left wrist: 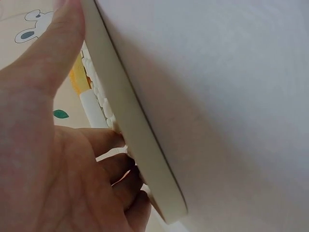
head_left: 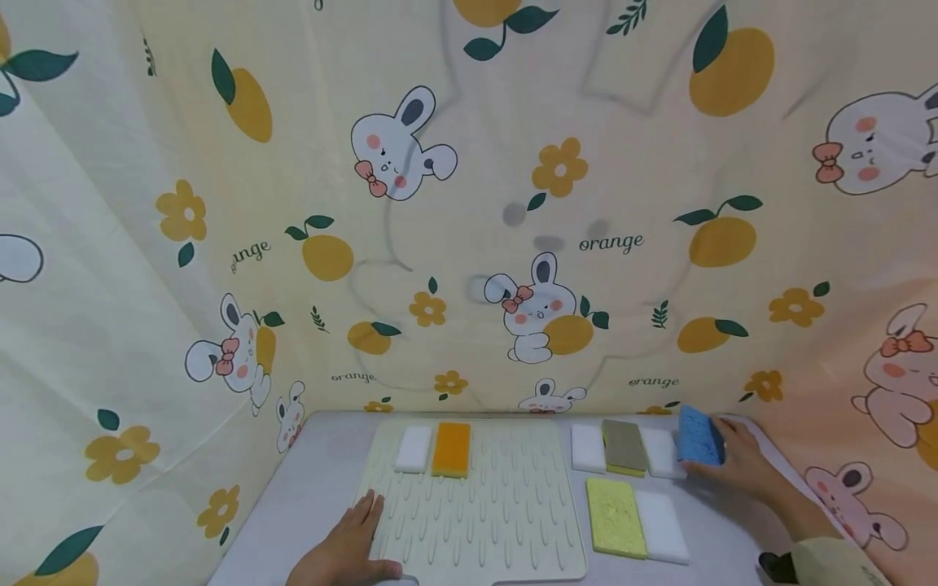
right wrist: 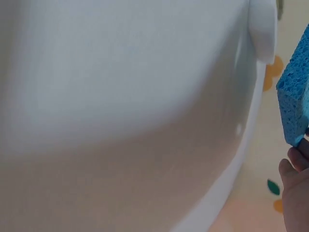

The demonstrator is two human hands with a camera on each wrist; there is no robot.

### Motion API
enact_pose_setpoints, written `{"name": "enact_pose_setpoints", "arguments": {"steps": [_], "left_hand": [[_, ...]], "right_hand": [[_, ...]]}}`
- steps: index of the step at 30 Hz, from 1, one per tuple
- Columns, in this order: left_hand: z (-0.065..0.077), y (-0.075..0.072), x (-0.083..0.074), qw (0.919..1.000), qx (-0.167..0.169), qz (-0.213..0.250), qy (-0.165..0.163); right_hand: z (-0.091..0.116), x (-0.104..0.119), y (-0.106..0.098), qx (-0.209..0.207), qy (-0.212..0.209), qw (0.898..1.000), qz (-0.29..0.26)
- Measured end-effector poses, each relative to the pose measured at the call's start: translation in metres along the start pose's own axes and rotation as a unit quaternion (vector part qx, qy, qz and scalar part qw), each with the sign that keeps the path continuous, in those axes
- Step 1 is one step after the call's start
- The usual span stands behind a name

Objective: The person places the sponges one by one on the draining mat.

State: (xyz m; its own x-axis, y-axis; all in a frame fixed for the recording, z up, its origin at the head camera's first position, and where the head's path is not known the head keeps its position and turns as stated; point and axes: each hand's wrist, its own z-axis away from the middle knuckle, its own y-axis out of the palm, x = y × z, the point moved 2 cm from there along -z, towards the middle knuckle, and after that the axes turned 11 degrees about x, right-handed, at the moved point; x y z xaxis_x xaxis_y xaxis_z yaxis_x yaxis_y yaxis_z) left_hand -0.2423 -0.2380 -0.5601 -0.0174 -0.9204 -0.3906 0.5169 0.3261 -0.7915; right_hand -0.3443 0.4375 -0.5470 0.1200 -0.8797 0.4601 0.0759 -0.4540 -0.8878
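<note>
Pinched between the right hand's (head_left: 743, 464) thumb and fingers, the blue sponge (head_left: 698, 437), pitted and blocky, sits at the right end of the back row, though whether it touches the white block (head_left: 663, 453) beside it, I can't tell. Close by, a grey-topped sponge (head_left: 624, 446) stands in that row, with a flat, speckled yellow sponge (head_left: 616, 518) lying nearer. Over on the pale, ridged mat (head_left: 523, 456), an orange sponge (head_left: 451, 449) lies beside a smooth white pad (head_left: 414, 449), and the left hand (head_left: 346, 544), grasping nothing, rests fingers-extended on the near-left edge, well clear of both!
</note>
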Motion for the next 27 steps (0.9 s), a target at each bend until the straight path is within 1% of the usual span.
{"name": "enact_pose_setpoints", "arguments": {"steps": [2,8,9,11,15,16,18,23,27], "left_hand": [[0.0,0.0,0.0,1.0,0.001,-0.001,0.004],[0.0,0.0,0.001,0.9999,0.005,0.01,0.012],[0.0,0.0,0.002,0.9999,0.01,0.004,0.012],[0.0,0.0,0.003,0.9998,0.011,0.008,0.015],[0.0,0.001,0.003,0.9997,0.009,0.004,0.024],[0.0,0.002,0.004,0.9996,0.003,0.011,0.027],[-0.001,0.002,0.004,0.9995,0.0,0.003,0.03],[-0.004,0.004,0.006,0.9995,-0.004,-0.006,0.031],[-0.004,0.003,0.007,0.9994,-0.004,-0.003,0.033]], "right_hand": [[0.0,0.006,0.001,-0.003,-0.009,1.0,-0.003],[0.001,0.025,0.005,0.006,-0.021,1.0,-0.015],[0.001,0.029,0.006,0.008,-0.023,1.0,-0.016],[0.002,0.037,0.007,0.008,-0.03,0.999,-0.017],[0.003,0.054,0.009,0.007,-0.049,0.999,-0.02],[0.003,0.058,0.01,0.006,-0.054,0.998,-0.021],[0.002,0.064,0.012,0.004,-0.065,0.998,-0.021],[0.001,0.08,0.019,-0.002,-0.079,0.997,-0.024],[0.002,0.092,0.022,-0.002,-0.097,0.995,-0.033]]}}
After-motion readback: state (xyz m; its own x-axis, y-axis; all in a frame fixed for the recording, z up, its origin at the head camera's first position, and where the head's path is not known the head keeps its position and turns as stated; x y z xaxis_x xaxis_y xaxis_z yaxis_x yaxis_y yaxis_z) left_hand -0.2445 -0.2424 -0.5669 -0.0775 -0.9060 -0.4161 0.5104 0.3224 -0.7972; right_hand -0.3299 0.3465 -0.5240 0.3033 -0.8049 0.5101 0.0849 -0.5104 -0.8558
